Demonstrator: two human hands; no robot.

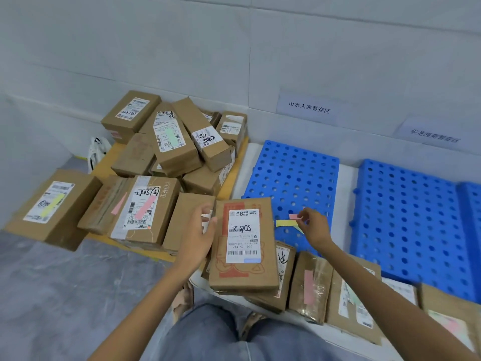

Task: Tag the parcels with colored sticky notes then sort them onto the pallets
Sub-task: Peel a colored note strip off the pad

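Note:
A brown cardboard parcel [243, 246] with a white shipping label marked "2805" lies face up in the front middle. My left hand [199, 234] grips its left edge, fingers curled round it. To its right, my right hand [312, 226] pinches a small set of sticky notes [289, 221], a pink strip above a yellow one. Two blue perforated pallets [291, 175] [411, 220] lie beyond and to the right, bare. A heap of brown parcels [171, 144] sits on a yellow board at the left; some carry pink, green or yellow notes.
More parcels [309, 285], one with a pink note, line the white ledge at the front right. A white bag [97, 149] stands by the wall at the left. Paper signs [309, 108] hang on the wall above the pallets. My knees [223, 334] are below.

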